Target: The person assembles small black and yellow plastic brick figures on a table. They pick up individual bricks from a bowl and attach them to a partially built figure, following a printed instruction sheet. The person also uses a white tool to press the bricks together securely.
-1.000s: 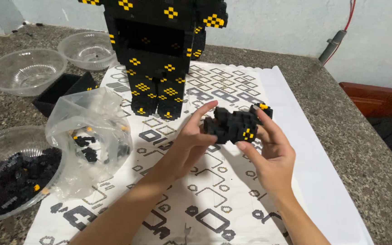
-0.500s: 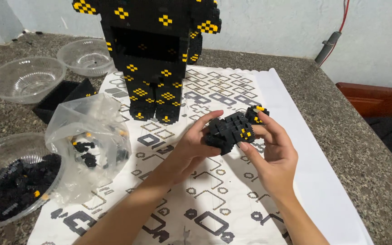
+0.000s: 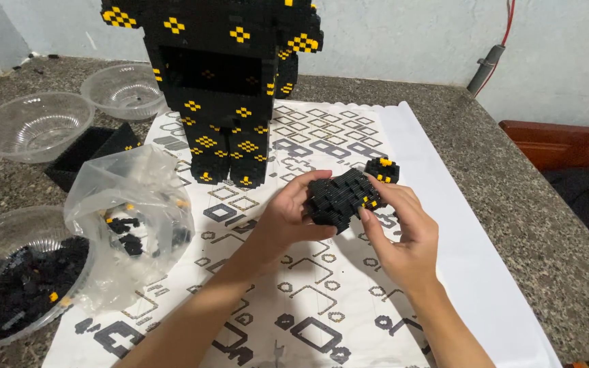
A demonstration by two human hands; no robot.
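Above the patterned white sheet (image 3: 444, 272), the left hand (image 3: 288, 221) and right hand (image 3: 403, 238) both grasp a black block piece with yellow spots (image 3: 345, 194). Left lies a clear bag (image 3: 131, 218); behind stands a large black block figure (image 3: 223, 88).
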